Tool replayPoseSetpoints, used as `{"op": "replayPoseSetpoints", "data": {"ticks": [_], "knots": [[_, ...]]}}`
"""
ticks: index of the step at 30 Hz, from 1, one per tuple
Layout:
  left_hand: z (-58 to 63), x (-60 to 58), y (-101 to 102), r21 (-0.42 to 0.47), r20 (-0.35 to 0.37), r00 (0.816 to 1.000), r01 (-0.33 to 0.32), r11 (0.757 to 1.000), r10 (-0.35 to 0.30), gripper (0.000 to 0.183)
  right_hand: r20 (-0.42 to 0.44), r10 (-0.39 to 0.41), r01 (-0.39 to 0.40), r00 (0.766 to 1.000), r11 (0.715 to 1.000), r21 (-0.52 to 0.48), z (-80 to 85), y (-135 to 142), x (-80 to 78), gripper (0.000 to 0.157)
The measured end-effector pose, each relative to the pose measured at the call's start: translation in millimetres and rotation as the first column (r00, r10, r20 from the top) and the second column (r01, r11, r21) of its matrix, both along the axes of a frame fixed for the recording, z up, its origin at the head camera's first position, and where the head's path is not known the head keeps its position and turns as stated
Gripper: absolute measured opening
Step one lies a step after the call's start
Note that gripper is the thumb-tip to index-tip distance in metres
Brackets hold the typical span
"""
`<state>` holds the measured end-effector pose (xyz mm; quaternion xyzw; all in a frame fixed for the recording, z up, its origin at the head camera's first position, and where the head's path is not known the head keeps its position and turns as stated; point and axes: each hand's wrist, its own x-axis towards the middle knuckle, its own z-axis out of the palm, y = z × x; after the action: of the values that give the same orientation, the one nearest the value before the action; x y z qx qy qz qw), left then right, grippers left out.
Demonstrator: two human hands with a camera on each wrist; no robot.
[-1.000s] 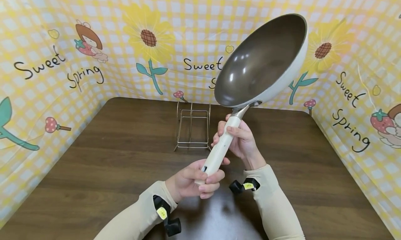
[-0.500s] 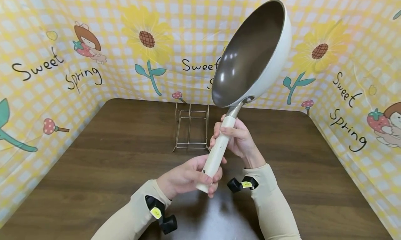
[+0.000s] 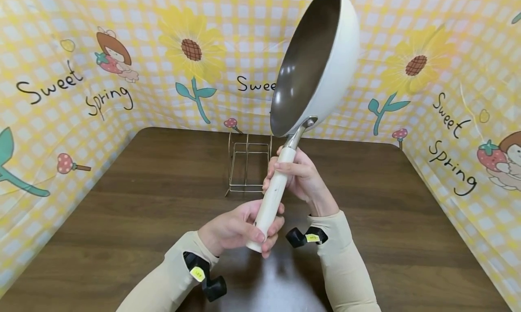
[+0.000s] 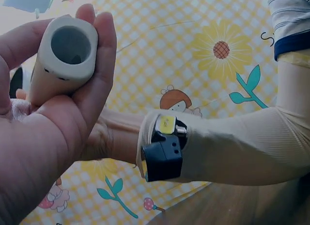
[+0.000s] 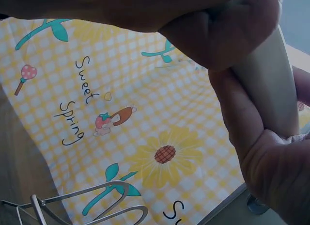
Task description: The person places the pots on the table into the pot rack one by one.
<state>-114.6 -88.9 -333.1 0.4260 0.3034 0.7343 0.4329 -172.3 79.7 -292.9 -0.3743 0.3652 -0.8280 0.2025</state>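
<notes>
Here, the fingers of both hands are closed round one handle. The left hand (image 3: 234, 225) grips the smooth, off-white, rounded handle (image 3: 277, 187) near its butt end, thumb laid across it; the right hand (image 3: 305, 181) holds it higher, just below the silvery metal neck (image 3: 297, 134). The left wrist view shows the handle's hollow end amid the left hand's fingers. Above the hands, the deep, round pan (image 3: 309, 54), white outside and glossy brown inside, is tilted in the air, its mouth facing leftward. Beneath lies a dark brown, wood-grained desk (image 3: 134, 203) bearing a silvery wire rack (image 3: 246, 167), apart from the pan and partly hidden by the right hand. A yellow-and-white checked cloth (image 3: 154, 95) printed with sunflowers rises behind and at both sides. Progress, as judged: lifting is complete and holding the pan aloft appears the current step; setting it down is not yet done, and how much handling remains cannot be told.
</notes>
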Motion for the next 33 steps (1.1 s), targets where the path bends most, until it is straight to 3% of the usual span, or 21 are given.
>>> {"op": "replayPoseSetpoints", "data": {"ticks": [8, 20, 33], "knots": [[-9.6, 0.5, 0, 0.039, -0.021, 0.998, 0.065, 0.997, -0.064, 0.042, -0.033, -0.022, 0.024, 0.999, 0.996, 0.084, 2.6, -5, 3.8, 0.022], [-16.4, 9.6, 3, 0.164, -0.041, 0.997, 0.071, 0.984, -0.065, 0.042, 0.029, -0.06, 0.055, 0.998, 0.986, 0.155, -2.0, -12, 8.9, 0.022], [-24.6, 16.5, 3, 0.259, -0.068, 0.995, 0.085, 0.962, -0.069, 0.042, 0.031, -0.033, 0.025, 0.999, 0.976, 0.215, -7.8, -24, 10.5, 0.027]]}}
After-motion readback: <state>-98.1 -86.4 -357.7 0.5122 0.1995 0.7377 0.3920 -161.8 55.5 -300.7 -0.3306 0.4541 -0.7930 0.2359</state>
